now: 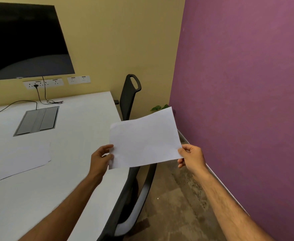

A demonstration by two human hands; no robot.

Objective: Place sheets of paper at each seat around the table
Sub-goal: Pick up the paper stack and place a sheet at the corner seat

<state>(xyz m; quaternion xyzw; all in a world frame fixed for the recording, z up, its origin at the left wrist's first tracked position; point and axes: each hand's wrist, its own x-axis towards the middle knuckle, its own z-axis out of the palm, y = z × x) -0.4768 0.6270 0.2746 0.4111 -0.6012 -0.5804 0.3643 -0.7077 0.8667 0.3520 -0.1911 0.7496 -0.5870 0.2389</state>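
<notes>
I hold a blank white sheet of paper point(144, 139) in the air over the right edge of the white table point(76, 133). My left hand point(101, 158) pinches its lower left corner and my right hand point(191, 158) pinches its lower right corner. Another sheet of paper point(21, 160) lies flat on the table to the left. A black chair point(129, 96) stands at the table's far right side, and a second chair point(134, 197) is tucked under the table edge just below the held sheet.
A grey cable hatch point(36, 120) is set into the tabletop, with black cables point(43, 100) running to wall sockets point(43, 83). A dark screen point(24, 40) hangs on the yellow wall. The purple wall point(247, 101) is close on the right, leaving a narrow strip of floor point(174, 206).
</notes>
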